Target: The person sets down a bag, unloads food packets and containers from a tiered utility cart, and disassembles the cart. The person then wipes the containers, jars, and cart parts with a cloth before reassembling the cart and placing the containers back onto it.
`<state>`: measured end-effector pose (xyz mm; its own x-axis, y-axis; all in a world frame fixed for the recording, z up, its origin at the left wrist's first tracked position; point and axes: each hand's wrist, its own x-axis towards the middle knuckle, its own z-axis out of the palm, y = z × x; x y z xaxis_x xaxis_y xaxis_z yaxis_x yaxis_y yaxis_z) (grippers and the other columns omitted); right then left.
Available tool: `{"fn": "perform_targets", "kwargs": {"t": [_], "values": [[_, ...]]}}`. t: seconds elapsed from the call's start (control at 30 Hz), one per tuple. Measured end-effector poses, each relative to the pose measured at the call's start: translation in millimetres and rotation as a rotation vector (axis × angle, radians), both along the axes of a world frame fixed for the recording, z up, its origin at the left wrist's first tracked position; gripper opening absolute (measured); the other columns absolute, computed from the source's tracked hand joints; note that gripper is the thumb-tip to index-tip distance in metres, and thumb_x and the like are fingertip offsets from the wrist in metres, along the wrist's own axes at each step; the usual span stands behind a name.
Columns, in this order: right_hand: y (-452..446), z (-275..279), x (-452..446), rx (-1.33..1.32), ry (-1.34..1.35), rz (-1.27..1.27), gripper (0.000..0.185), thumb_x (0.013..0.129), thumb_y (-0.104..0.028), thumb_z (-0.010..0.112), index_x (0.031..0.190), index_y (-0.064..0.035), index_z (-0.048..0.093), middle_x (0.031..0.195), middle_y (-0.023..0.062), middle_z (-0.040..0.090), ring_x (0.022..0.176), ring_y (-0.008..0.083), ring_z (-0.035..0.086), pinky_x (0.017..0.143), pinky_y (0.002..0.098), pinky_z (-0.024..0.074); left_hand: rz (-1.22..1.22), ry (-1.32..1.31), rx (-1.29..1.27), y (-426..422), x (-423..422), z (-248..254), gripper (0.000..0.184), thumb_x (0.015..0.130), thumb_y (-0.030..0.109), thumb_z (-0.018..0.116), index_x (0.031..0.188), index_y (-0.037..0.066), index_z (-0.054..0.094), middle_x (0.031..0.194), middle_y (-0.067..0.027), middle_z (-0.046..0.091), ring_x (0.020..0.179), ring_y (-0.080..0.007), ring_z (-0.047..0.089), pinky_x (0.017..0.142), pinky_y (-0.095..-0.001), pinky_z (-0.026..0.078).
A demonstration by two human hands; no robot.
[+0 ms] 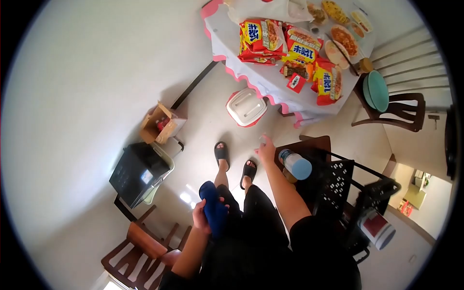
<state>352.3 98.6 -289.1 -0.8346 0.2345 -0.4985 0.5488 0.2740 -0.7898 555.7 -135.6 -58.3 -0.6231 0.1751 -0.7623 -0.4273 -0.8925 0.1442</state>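
My left hand (200, 216) is wrapped round a dark blue, elongated thing (214, 209) with a rounded top, held in front of my legs; its exact kind does not show. My right hand (265, 150) reaches forward over the floor with its index finger stretched out and the fingers apart. No held thing shows clearly in it. Close to that hand, a clear jar with a light blue lid (300, 168) stands on a dark brown wooden chair (316, 143). Ahead on the floor is a white-lidded bin (245, 106) with red sides, apart from both hands.
A table with a white, pink-edged cloth (241, 67) bears red noodle packs (265, 37) and plates of food (344, 40). Left are an open carton (162, 123), a black box (137, 171) and a wooden chair (128, 256). A black crate (333, 186) stands right, near a teal basin (377, 92).
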Motion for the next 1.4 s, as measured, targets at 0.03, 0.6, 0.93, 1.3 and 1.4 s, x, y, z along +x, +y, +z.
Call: {"fn": "perform_targets", "kwargs": {"t": [0.03,0.6,0.93,1.3,1.4], "values": [[-3.5,-33.7,-10.7,0.135,0.051,0.080,0.046,0.087,0.004,0.051,0.132,-0.0025,0.061,0.115,0.0220,0.067,0.095,0.0354,0.071,0.083,0.0423,0.0577,-0.005,0.010,0.015,-6.5,-8.4,-11.6,0.063,0.091,0.044,0.063,0.140,0.005,0.049,0.123,-0.0158,0.064,0.110,-0.0390,0.067,0.094,-0.0516,0.056],[-60.2,-325.9,-176.7,0.130,-0.080,0.175,0.047,0.099,-0.017,0.059,0.144,-0.0039,0.051,0.139,0.0203,0.058,0.131,0.0356,0.054,0.109,0.0418,0.0431,0.046,-0.162,0.156,-138.0,-98.5,-144.4,0.073,0.091,0.042,0.064,0.150,0.012,0.033,0.118,-0.0184,0.057,0.102,-0.0410,0.071,0.085,-0.0505,0.060],[-64.2,-267.8,-75.9,0.339,-0.146,-0.082,0.044,0.100,-0.021,0.058,0.142,-0.0091,0.055,0.123,0.0148,0.067,0.100,0.0229,0.069,0.084,0.0354,0.0547,-0.170,-0.196,0.052,-134.6,-155.9,-122.2,0.062,0.093,0.042,0.063,0.140,0.007,0.044,0.115,-0.0159,0.062,0.110,-0.0395,0.068,0.093,-0.0507,0.058],[-58.6,106.7,47.7,-0.984,-0.118,-0.306,0.052,0.110,-0.041,0.040,0.140,-0.0018,0.056,0.132,0.0143,0.066,0.119,0.0243,0.063,0.106,0.0406,0.0470,-0.743,0.234,-0.147,-32.0,-232.9,-20.0,0.052,0.092,0.014,0.070,0.138,0.002,0.047,0.119,-0.0176,0.067,0.119,-0.0369,0.064,0.102,-0.0493,0.053],[-38.9,176.4,65.6,-1.314,0.070,-0.353,0.058,0.108,-0.036,0.048,0.156,-0.0054,0.038,0.150,0.0126,0.049,0.129,0.0241,0.054,0.109,0.0390,0.0444,-0.885,0.299,-0.205,14.6,-228.8,9.2,0.069,0.090,0.000,0.069,0.151,0.006,0.038,0.128,-0.0151,0.062,0.122,-0.0289,0.062,0.105,-0.0412,0.050]]}}
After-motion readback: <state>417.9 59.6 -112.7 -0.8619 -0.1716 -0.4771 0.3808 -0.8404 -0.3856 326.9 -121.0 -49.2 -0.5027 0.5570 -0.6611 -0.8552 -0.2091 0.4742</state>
